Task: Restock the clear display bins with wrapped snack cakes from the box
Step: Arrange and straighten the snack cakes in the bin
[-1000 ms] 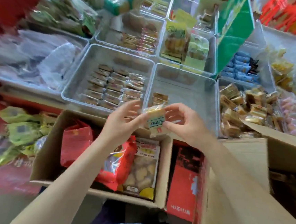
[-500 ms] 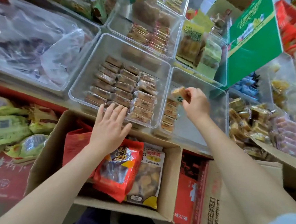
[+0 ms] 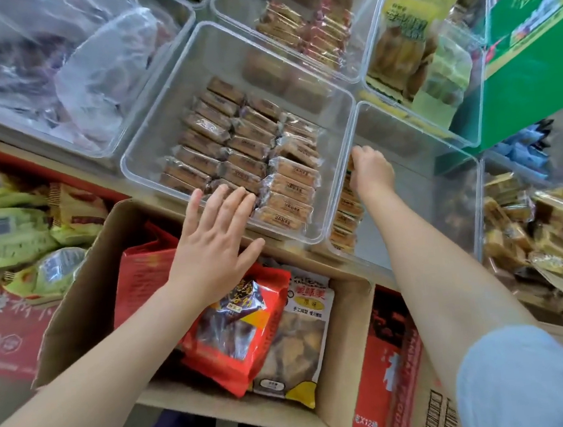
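Right hand (image 3: pixel 372 170): fingers were curled away from the camera, contents could not be told | row of cakes (image 3: pixel 345 214): partly hidden behind bin wall (image 3: pixel 336 187) | green box (image 3: pixel 532 51): cut off by right edge | right-side snacks (image 3: pixel 533 240): blurred

Two hands (image 3: pixel 212 244), one open cardboard box (image 3: pixel 343 372) (three snack bags (image 3: pixel 240 334) inside).
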Available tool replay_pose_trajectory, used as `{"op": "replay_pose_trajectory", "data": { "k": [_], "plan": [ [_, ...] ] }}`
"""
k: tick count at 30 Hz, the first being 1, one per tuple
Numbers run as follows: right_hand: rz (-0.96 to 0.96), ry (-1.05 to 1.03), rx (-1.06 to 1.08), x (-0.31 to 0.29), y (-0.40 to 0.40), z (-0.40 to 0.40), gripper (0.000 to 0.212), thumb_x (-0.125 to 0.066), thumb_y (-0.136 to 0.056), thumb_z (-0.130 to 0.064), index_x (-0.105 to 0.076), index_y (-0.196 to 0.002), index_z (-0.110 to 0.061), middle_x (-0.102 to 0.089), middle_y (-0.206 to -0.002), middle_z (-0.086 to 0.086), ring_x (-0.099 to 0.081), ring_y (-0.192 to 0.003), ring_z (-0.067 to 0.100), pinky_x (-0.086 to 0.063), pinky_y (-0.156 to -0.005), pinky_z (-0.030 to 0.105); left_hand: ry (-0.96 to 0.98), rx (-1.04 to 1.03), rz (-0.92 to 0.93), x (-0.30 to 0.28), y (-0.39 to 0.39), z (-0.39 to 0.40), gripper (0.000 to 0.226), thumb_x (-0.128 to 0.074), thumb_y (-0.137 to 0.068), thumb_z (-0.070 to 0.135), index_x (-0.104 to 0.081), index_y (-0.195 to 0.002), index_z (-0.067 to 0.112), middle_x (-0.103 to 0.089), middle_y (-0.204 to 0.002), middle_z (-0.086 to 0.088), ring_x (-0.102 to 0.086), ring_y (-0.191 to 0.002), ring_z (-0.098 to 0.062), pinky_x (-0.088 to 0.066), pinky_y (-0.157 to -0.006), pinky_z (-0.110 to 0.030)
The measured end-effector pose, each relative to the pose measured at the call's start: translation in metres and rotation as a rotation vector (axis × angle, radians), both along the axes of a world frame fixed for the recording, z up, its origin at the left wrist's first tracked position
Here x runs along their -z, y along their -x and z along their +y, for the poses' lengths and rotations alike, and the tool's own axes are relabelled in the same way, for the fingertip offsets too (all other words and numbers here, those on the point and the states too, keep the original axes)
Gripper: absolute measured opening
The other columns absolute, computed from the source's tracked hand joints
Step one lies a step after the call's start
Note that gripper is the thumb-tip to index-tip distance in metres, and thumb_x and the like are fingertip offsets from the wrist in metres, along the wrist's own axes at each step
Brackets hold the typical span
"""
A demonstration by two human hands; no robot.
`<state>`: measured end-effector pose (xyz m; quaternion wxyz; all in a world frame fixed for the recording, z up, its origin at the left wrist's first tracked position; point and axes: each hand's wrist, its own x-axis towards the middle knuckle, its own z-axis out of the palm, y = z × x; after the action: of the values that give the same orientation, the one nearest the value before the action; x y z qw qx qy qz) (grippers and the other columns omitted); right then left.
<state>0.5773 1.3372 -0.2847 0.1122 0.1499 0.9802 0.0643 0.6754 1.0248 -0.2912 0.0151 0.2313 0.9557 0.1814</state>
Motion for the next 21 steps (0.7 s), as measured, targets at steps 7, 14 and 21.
{"op": "replay_pose_trajectory", "data": {
  "k": [7,14,21],
  "plan": [
    [-0.102,0.137,0.082,0.007,0.001,-0.01,0.04,-0.048,-0.1,-0.018,-0.046,-0.139,-0.009,-0.049,-0.138,0.014,-0.046,-0.126,0.034,-0.043,-0.1,0.046,0.039,-0.003,-0.002,-0.001,0.0,0.001,0.07,-0.033,-0.098,0.057,-0.041,-0.152,0.014,-0.043,-0.155,-0.007,-0.022,-0.151,-0.027,0.008,-0.125,-0.048],
    [-0.121,0.288,0.163,0.017,-0.009,-0.012,0.063,-0.041,-0.103,-0.037,-0.02,-0.157,-0.012,-0.02,-0.163,0.014,-0.012,-0.152,0.031,-0.013,-0.121,0.056,0.038,-0.002,0.01,-0.003,0.0,0.001,0.069,-0.035,-0.097,0.056,-0.044,-0.15,0.014,-0.045,-0.152,-0.006,-0.026,-0.151,-0.028,0.006,-0.125,-0.048],
    [-0.062,0.372,0.249,0.024,0.001,-0.007,0.046,-0.032,-0.105,-0.036,-0.04,-0.145,-0.013,-0.041,-0.151,0.017,-0.032,-0.142,0.033,-0.021,-0.113,0.052,0.033,-0.006,0.038,0.002,-0.001,0.003,0.068,-0.036,-0.097,0.056,-0.045,-0.15,0.014,-0.046,-0.152,-0.006,-0.027,-0.15,-0.028,0.006,-0.125,-0.048]
  ]
}}
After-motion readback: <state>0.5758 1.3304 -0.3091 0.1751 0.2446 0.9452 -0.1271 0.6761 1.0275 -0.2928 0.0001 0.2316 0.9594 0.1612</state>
